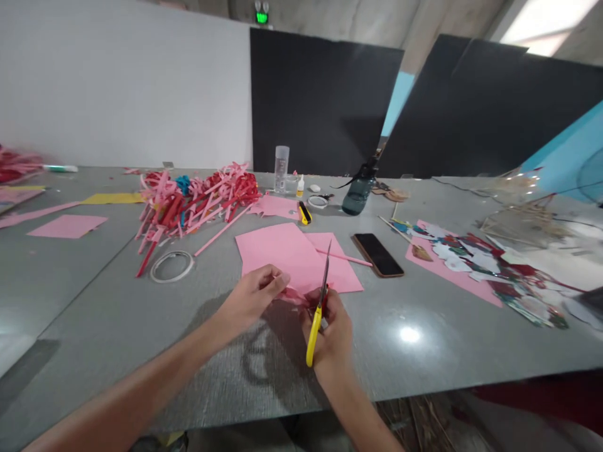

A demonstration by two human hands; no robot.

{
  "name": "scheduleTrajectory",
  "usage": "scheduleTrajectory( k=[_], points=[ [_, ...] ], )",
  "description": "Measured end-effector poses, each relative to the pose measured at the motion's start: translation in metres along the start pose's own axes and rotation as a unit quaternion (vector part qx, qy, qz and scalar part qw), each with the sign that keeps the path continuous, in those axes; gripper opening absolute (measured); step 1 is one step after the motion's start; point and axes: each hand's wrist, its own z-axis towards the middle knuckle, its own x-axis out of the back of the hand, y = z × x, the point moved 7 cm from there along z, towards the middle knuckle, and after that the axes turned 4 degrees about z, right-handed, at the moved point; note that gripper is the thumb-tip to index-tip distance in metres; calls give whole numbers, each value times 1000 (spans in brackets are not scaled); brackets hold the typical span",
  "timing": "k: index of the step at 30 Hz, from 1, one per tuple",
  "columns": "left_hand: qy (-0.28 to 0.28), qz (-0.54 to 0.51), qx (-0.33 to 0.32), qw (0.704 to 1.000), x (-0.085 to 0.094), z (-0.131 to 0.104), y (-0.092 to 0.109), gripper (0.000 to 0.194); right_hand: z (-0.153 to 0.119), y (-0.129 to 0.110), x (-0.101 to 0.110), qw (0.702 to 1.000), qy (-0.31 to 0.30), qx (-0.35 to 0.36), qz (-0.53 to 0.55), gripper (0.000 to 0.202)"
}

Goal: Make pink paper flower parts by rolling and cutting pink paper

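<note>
My left hand [261, 292] pinches one end of a crumpled reddish-pink strip [294, 297] between thumb and fingertips. At the strip's other end is my right hand [334, 326], closed around yellow-handled scissors [316, 323]. The scissors' blades point up and away from me and look closed. Whether the right fingers also grip the strip, I cannot tell. Just beyond both hands, pink paper sheets [282, 251] overlap on the grey table [188, 358]. A thin pink stick [348, 257] lies across the sheets toward the right.
Right of the sheets lies a phone [379, 254], with paper cutouts [471, 254] farther right. A tape roll [172, 267] and a heap of pink and red strips [198, 198] are at left. Behind stand a dark bottle [357, 194], a clear bottle [281, 169] and a yellow cutter [305, 213].
</note>
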Motion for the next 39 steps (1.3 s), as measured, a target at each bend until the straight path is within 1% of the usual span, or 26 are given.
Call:
scheduleTrajectory(
  k=[2,4,6,8,11,14,16,21,23,26,30,34,39],
  points=[
    [3,-23,12,1000,-3,-4,-6,38,-1,-3,5,998,5,12,-57,20],
    [14,-34,38,999,-4,-13,-10,35,-1,-6,5,996,0,18,-93,19],
    [18,-30,58,998,-5,-21,-11,32,-2,-9,3,994,-6,21,-109,18],
    [28,-19,56,998,-3,-26,-9,32,-3,-11,1,994,-11,27,-108,17],
    [43,-37,57,997,2,-26,-7,34,-6,-14,-4,990,-41,48,-122,14],
    [40,-84,94,991,4,-21,-12,36,-9,-14,-7,986,-76,61,-132,16],
    [32,-109,112,987,4,-19,-14,35,-9,-13,-6,987,-79,58,-130,17],
    [11,-126,120,985,-1,-22,-12,30,-5,-3,-6,995,-71,-12,-76,23],
    [5,-123,125,984,-2,-24,-13,29,-6,-4,-7,995,-83,-10,-59,25],
    [-15,-121,123,985,-6,-25,-14,29,-7,-9,-7,995,-101,14,-19,24],
    [-28,-112,112,987,-8,-23,-12,25,-4,-10,-3,994,-93,22,47,23],
    [-44,-117,103,987,-10,-23,-10,23,0,-6,1,995,-71,5,74,26],
    [-46,-138,84,986,-9,-22,-7,31,2,5,5,992,-57,-27,112,32]
  ],
)
